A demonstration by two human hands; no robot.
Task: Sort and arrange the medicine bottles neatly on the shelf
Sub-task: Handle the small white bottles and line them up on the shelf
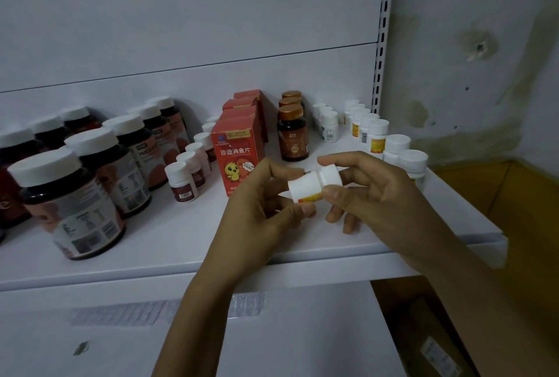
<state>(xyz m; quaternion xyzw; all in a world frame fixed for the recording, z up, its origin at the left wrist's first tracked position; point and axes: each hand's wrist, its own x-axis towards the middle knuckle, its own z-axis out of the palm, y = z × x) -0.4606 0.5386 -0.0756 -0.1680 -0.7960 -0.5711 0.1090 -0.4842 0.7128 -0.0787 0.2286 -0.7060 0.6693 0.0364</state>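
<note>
You hold a small white plastic bottle with an orange label point(306, 189) sideways in the air, just over the front of the white shelf point(181, 240). Your left hand point(260, 210) pinches its bottom end. Your right hand point(378, 204) curls its fingers point(338, 161) round the cap end. Behind stands a red box with a yellow chick point(234, 154) (front of a row).

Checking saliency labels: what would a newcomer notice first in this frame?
At centre, the left hand and right hand hold a small white bottle sideways above the shelf. Behind it stands a row of red boxes, the front one showing a yellow chick. Big dark jars with white lids crowd the shelf's left.
</note>
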